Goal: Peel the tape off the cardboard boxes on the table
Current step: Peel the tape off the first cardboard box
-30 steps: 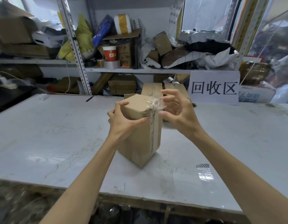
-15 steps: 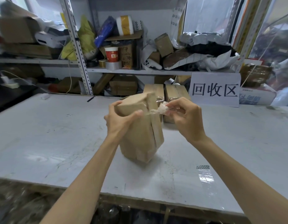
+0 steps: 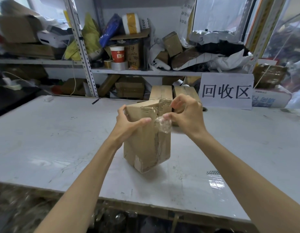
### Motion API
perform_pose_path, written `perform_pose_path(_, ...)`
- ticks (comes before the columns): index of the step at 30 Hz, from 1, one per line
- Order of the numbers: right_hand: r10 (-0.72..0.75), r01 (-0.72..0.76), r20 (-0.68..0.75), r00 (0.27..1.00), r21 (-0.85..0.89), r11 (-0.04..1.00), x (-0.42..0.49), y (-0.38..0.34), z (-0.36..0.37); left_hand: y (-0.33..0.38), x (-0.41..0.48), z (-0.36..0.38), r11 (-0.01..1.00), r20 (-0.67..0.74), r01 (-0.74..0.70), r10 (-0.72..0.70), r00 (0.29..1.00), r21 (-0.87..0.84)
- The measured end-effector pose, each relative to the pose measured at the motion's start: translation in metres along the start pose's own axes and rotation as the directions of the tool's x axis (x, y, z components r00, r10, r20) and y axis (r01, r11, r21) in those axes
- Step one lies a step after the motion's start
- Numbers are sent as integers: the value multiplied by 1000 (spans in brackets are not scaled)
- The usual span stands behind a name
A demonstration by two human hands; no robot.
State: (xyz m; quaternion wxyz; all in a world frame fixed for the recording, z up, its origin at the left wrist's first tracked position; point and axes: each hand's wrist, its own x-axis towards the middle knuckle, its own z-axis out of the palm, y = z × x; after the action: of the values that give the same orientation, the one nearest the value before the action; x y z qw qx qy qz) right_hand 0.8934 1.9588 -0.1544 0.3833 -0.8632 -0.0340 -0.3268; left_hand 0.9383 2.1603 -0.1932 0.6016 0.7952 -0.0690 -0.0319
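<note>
One box [image 3: 145,145]: left hand [image 3: 129,122] grips edge, right hand [image 3: 188,115] pinches tape [image 3: 164,124].

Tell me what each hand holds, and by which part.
Left hand grips the cardboard box by its top, thumb in front. Right hand pinches the crumpled clear tape wad near the box's top.

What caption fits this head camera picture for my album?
The left hand grips the cardboard box while the right hand pinches a wad of clear tape.
</note>
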Motion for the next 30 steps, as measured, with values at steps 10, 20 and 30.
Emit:
perform_pose_path(10, -303, 316, 162, 939, -61, 947, -18, 2, 17, -29, -14, 0, 997, -12, 66, -66, 998, 29)
perform_pose_path(20, -123, 125, 573, 810, 36, 992, -11, 3, 3, -26, -11, -3, 998, -110, 16, -23, 994, -63)
perform_pose_path(30, -28, -27, 371, 928, 143, 989, -6, 4, 11, -30, -13, -7, 998, -25, 51, -51, 998, -32)
